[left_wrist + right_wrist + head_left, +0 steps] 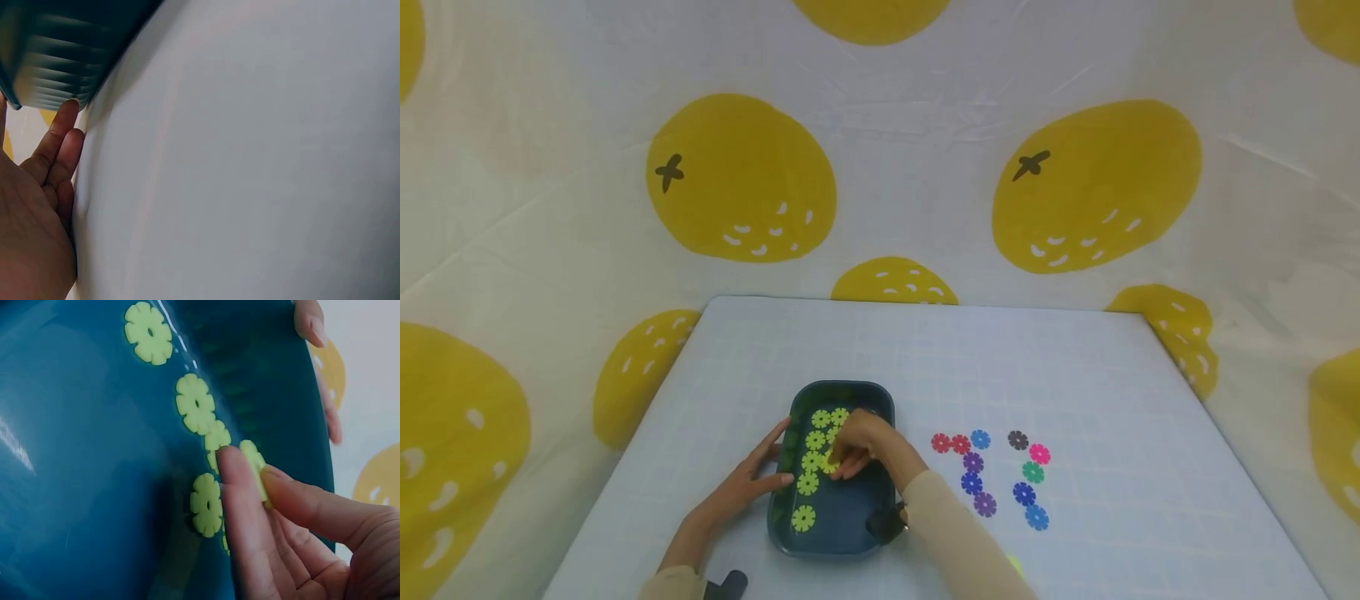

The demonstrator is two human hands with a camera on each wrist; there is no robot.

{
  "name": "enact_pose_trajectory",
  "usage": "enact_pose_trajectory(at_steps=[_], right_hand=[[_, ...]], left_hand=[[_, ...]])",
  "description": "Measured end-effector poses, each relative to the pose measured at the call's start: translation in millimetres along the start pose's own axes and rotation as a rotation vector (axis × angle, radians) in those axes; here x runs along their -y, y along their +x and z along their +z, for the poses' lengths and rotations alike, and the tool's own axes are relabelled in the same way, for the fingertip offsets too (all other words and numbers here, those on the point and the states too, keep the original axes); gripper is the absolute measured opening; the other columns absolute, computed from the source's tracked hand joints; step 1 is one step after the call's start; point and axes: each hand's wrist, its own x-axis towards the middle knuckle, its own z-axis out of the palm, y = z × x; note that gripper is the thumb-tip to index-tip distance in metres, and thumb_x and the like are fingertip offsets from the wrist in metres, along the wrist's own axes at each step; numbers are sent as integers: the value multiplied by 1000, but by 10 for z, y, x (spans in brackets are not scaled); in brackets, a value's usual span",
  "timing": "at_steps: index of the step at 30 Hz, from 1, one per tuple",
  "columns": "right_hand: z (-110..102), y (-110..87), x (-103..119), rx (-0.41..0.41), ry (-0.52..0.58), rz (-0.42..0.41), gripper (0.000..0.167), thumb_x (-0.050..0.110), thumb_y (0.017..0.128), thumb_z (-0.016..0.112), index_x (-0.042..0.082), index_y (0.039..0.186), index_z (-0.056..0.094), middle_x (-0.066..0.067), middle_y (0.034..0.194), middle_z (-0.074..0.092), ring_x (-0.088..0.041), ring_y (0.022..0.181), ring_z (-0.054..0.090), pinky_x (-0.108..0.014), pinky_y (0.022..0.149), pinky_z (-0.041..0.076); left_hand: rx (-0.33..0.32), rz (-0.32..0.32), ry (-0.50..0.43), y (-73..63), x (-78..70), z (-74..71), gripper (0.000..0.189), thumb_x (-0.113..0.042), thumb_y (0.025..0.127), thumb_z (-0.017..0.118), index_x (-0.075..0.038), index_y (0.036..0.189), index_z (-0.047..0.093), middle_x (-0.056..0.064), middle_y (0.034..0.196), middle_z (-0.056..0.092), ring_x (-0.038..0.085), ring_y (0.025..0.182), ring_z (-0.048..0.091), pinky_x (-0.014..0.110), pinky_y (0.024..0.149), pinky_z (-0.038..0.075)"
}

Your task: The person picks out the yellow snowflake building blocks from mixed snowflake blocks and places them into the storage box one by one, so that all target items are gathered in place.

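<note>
A dark teal tray point(850, 533) holds several yellow-green notched flower discs point(803, 518), mostly along its left side. Inside it, my right hand point(859, 442) pinches one yellow-green flower disc point(253, 465) between thumb and fingers, as the right wrist view shows. Other discs point(206, 505) lie on the tray floor right beside those fingertips. My left hand point(748, 479) rests at the tray's left side, thumb at the rim and fingers extended along the outer wall. From the left wrist view, its fingertips point(70, 109) meet the ribbed tray wall point(62, 62).
Right of the tray, two winding rows of coloured flower discs lie on the white table point(1112, 433), among them a red one point(940, 442), a black one point(1018, 440) and a green one point(1033, 472). A yellow-green piece point(1015, 565) shows beside the right sleeve. Behind hangs a fruit-patterned cloth point(910, 167).
</note>
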Motion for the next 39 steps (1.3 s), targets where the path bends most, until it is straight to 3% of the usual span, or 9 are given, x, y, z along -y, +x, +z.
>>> enact_pose_trajectory(at_steps=[15,23,30,39], right_hand=[[52,-60,-38,-20,-284,21,16,-4,77,77,-5,66,67,-16,59,69,-23,54,71,-28,52,59],[119,-97,-28,-77,-450,-37,21,0,72,83,-1,61,65,-12,53,67,-19,49,68,-31,58,61],[148,-128,-33,-122,-435,-88,20,-2,74,82,-6,77,63,-14,51,64,-23,46,67,-35,55,61],[145,-142,-21,-193,-473,-115,21,-2,74,78,-4,83,59,-15,52,61,-22,43,64,-33,48,58]], left_hand=[[-1,31,11,-23,-16,-11,83,-32,92,70,-44,156,19,13,158,35,36,140,34,75,111,18],[2,40,12,-15,14,1,84,-32,92,70,-42,157,18,13,157,37,35,138,36,75,111,20],[5,42,15,3,34,-1,84,-31,92,70,-41,157,18,13,156,38,34,138,37,75,111,19],[0,33,5,-8,21,1,83,-31,91,70,-43,156,19,13,151,43,33,136,39,76,110,20]])
